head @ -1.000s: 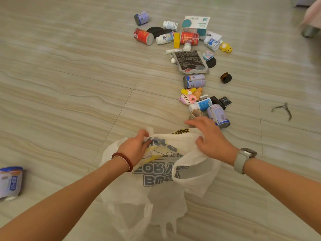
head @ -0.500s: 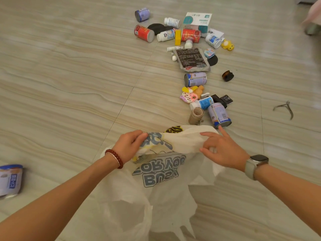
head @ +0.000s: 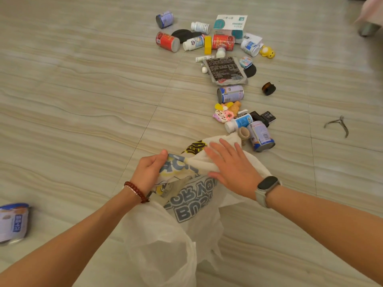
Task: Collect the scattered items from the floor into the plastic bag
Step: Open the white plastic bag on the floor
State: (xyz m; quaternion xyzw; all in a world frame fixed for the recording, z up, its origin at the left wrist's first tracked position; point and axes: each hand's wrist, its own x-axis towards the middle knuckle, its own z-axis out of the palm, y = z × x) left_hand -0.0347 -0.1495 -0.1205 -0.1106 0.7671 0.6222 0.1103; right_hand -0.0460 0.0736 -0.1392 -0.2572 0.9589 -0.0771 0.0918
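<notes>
A white plastic bag with grey and yellow print lies crumpled on the tiled floor in front of me. My left hand pinches the bag's upper edge. My right hand lies flat on the bag's top with fingers spread. Just beyond it lie a blue-white can, a cardboard roll and a white bottle. Farther out are small toys, another can, a black foil pouch, red cans, and a white box.
A blue-white packet lies alone at the far left. Metal nippers lie at the right, a small dark jar near the pouch. A furniture leg stands at the top right corner. Wide bare tile stretches left.
My right hand has let go of its pinch on the bag edge and moved left, flattening onto the bag's top. The left hand keeps its grip.
</notes>
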